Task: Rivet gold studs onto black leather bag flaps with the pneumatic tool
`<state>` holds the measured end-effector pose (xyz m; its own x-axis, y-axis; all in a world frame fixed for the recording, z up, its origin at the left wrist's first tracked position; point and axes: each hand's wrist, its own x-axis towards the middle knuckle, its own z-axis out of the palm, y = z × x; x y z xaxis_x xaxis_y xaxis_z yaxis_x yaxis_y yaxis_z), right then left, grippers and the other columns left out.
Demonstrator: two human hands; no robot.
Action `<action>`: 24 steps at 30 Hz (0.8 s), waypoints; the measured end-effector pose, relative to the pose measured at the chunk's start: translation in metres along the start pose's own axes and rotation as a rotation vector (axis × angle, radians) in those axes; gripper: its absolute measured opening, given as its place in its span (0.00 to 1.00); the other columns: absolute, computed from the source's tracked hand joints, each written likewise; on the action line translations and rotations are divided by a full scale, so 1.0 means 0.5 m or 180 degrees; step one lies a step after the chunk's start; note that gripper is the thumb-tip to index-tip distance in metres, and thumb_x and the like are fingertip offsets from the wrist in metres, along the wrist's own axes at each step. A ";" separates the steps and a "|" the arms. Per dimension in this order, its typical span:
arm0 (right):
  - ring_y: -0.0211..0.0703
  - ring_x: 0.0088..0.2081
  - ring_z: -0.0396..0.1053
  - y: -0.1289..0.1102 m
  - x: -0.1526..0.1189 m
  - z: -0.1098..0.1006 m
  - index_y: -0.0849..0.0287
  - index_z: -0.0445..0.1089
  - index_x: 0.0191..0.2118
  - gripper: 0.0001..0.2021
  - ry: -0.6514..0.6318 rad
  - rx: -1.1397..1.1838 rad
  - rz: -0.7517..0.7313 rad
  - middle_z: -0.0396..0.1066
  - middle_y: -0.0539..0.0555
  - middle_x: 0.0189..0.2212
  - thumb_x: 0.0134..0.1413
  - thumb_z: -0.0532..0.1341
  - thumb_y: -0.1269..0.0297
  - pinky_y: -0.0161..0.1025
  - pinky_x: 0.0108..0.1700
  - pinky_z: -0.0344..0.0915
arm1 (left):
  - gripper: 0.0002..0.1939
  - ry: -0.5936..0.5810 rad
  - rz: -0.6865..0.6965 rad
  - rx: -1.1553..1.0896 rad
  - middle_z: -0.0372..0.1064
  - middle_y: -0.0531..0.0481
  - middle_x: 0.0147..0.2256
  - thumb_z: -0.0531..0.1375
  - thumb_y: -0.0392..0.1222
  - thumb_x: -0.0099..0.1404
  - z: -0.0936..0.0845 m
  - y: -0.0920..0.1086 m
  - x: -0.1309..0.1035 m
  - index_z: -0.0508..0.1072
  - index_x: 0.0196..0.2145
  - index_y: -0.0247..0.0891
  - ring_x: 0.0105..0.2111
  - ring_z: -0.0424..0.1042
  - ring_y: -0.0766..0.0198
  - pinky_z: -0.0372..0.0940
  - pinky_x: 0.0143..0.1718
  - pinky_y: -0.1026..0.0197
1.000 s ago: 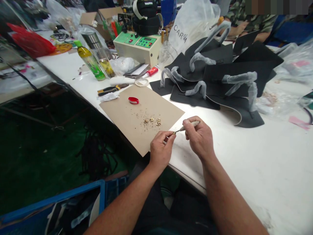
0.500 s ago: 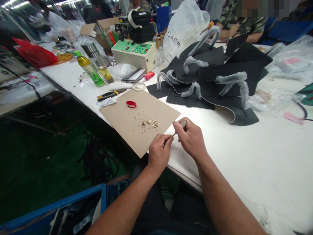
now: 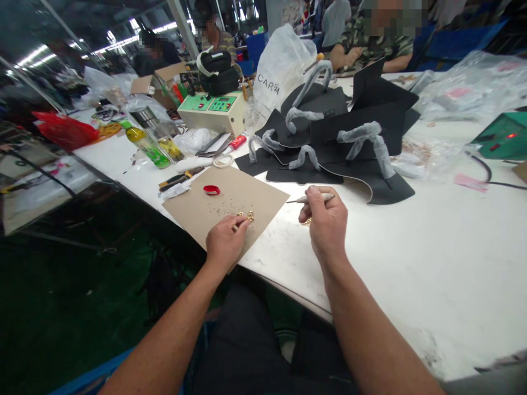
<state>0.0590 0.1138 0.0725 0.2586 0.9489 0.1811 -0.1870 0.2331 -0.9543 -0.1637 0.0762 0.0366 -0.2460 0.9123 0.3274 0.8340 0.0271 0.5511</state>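
Over the near part of the brown board, my left hand has its thumb and fingertips together beside small gold rings; whether something is pinched there is too small to tell. My right hand is closed round a thin screwdriver with a pale handle, its tip pointing left past the board's right corner. Gold pieces show just under the fingers of that hand. Tiny dark bits and a red oval dish lie on the board.
Black panels with wrapped handles lie behind my right hand. Pliers, a green-capped bottle and a green-and-cream machine stand or lie at the back left. A person sits across the white table.
My hands have moved apart: the left to the gold rings on the board, the right away with the screwdriver, now pointing left. The camera view has shifted.
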 end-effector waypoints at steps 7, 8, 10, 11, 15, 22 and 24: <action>0.34 0.18 0.63 0.008 0.037 -0.021 0.55 0.69 0.35 0.14 0.0499 0.0752 0.0220 0.65 0.42 0.20 0.60 0.68 0.50 0.32 0.20 0.60 | 0.22 -0.0215 0.0356 0.0341 0.80 0.52 0.35 0.68 0.41 0.68 0.027 0.003 -0.005 0.76 0.58 0.40 0.33 0.76 0.58 0.67 0.37 0.59; 0.34 0.18 0.63 0.008 0.037 -0.021 0.55 0.68 0.35 0.14 0.0490 0.0764 0.0228 0.64 0.42 0.20 0.60 0.68 0.50 0.32 0.20 0.60 | 0.19 -0.0305 0.0615 0.0305 0.79 0.51 0.38 0.66 0.41 0.69 0.042 0.021 -0.009 0.77 0.57 0.41 0.36 0.77 0.58 0.68 0.39 0.59; 0.34 0.18 0.63 0.010 0.035 -0.019 0.55 0.69 0.35 0.14 0.0470 0.0780 0.0253 0.64 0.42 0.19 0.60 0.68 0.50 0.32 0.20 0.59 | 0.15 -0.0524 0.1118 0.0273 0.78 0.48 0.44 0.63 0.42 0.72 0.074 0.063 -0.015 0.78 0.55 0.43 0.44 0.77 0.57 0.69 0.44 0.58; 0.34 0.18 0.63 0.012 0.035 -0.018 0.55 0.69 0.35 0.14 0.0467 0.0791 0.0274 0.64 0.42 0.19 0.59 0.68 0.51 0.31 0.20 0.59 | 0.14 -0.0638 0.1298 0.0291 0.77 0.47 0.47 0.62 0.43 0.73 0.091 0.084 -0.015 0.78 0.55 0.45 0.47 0.76 0.56 0.70 0.45 0.58; 0.34 0.18 0.62 0.023 0.036 -0.015 0.56 0.70 0.35 0.15 0.0404 0.0855 0.0435 0.65 0.43 0.19 0.57 0.70 0.50 0.30 0.19 0.58 | 0.15 -0.1041 0.1553 0.0539 0.76 0.49 0.51 0.63 0.46 0.72 0.148 0.141 -0.003 0.77 0.55 0.50 0.51 0.73 0.54 0.70 0.43 0.57; 0.35 0.19 0.64 0.028 0.030 -0.008 0.57 0.72 0.36 0.15 0.0309 0.0779 0.0561 0.67 0.44 0.19 0.56 0.72 0.52 0.30 0.20 0.60 | 0.10 -0.1145 0.1713 0.0699 0.77 0.51 0.45 0.57 0.45 0.77 0.182 0.143 0.023 0.78 0.49 0.51 0.46 0.73 0.57 0.65 0.34 0.59; 0.34 0.19 0.64 0.032 0.024 -0.006 0.58 0.73 0.36 0.15 0.0299 0.0749 0.0575 0.68 0.45 0.20 0.56 0.73 0.52 0.30 0.21 0.60 | 0.10 -0.1174 0.1899 0.0694 0.77 0.49 0.46 0.56 0.44 0.78 0.184 0.140 0.020 0.77 0.49 0.48 0.47 0.73 0.56 0.64 0.32 0.59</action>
<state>0.0618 0.1282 0.0588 0.2857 0.9581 -0.0196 -0.4493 0.1158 -0.8858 -0.0623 0.1248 0.0077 0.4307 0.8745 0.2232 0.8629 -0.4714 0.1819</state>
